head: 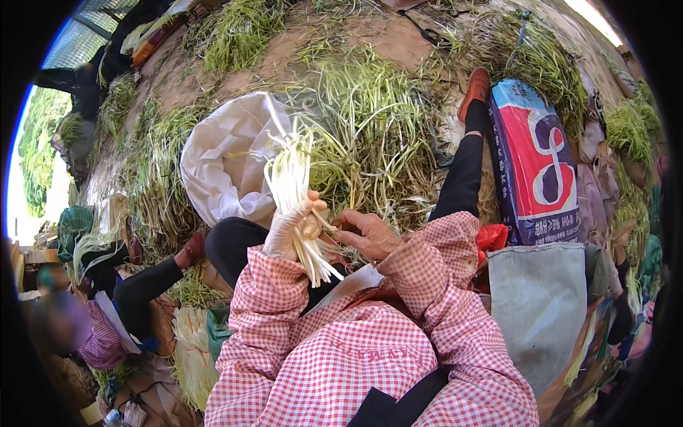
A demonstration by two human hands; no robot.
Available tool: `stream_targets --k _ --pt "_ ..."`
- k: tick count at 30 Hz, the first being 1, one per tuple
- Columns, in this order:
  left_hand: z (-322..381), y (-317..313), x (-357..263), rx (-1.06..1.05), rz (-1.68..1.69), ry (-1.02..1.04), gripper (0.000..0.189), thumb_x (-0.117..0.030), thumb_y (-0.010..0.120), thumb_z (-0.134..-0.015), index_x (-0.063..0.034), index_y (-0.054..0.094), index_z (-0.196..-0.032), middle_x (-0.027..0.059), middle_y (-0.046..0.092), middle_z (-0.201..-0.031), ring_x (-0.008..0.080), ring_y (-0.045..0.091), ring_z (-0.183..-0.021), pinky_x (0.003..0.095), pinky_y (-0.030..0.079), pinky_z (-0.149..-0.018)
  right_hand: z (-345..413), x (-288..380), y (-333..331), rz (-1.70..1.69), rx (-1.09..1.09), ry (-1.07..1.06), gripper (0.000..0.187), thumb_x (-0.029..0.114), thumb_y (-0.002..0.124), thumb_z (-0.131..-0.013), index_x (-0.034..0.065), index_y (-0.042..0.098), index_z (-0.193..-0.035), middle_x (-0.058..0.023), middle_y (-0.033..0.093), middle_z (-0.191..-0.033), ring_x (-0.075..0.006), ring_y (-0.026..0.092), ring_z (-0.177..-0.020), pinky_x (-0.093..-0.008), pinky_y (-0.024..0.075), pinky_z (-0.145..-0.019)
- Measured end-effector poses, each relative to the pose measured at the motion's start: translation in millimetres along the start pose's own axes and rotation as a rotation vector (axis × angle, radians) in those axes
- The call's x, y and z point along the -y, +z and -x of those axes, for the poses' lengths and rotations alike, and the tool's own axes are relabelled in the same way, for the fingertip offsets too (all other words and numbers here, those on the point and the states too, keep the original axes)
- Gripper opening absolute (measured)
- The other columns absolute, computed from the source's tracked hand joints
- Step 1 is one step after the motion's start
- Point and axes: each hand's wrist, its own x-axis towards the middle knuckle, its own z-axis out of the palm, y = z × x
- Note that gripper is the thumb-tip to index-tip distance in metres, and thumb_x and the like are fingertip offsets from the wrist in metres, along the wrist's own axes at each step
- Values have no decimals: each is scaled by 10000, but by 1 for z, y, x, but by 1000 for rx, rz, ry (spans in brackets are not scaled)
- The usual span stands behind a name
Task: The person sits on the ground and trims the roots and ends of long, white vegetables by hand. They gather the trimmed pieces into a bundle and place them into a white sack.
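Note:
My left hand (291, 229), in a thin whitish glove, is closed around a bunch of pale, blanched leafy stems (291, 179). Their yellowish tips point away from me, and the white cut ends hang below my fist towards my lap. Beside it, my bare right hand (368, 233) pinches the end of a thin pale stem at the bunch's right side. Just beyond my hands spreads a loose heap of green and yellow stems (368, 123). An open white woven sack (229, 155) stands left of the heap, by my bent knee.
A printed purple and red sack (533, 165) lies right of my outstretched leg, with a grey cloth-like sheet (536, 309) nearer me. Tied pale bundles (192, 352) lie at left, near a seated person (101, 331). More green heaps (165, 160) cover the earthen floor.

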Motion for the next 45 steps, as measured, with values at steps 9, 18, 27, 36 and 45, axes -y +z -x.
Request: stream_targets --k 9,18,27,36,45 --pt "-3 1 -10 -104 -38 33 200 -126 667 -804 -47 558 -951 32 543 -656 92 434 -424 204 348 -398 11 -21 -18 -285 178 52 216 230 489 -944 36 573 -902 16 493 -736 -72 460 -693 -233 389 -623" --pt "0 -47 -76 -86 22 308 176 -174 648 -846 -76 534 -937 -32 501 -592 59 448 -395 190 343 -347 17 -25 -125 371 30 -32 179 184 497 -911 32 544 -829 -26 487 -641 -167 460 -572 -320 376 -530" --pt "6 -28 -51 -62 74 130 181 -166 639 -857 -78 535 -977 -7 546 -662 78 451 -406 230 369 -385 11 -96 -170 947 -394 -101 460 34 557 -796 96 513 -1250 -151 638 -1004 -329 623 -883 -399 489 -788" --pt "-7 -21 9 -126 139 19 163 -148 615 -872 -62 561 -1000 21 563 -684 77 425 -416 224 351 -394 47 -4 -34 167 -2 -5 406 249 499 -926 7 461 -1250 -63 562 -802 -137 558 -715 -267 467 -641" --pt "-12 -2 40 -152 4 8 373 -279 717 -795 -36 557 -1028 61 602 -796 71 497 -508 202 419 -461 30 -24 14 202 -359 -107 162 190 499 -932 60 547 -1015 -58 536 -627 -130 498 -505 -280 421 -494"
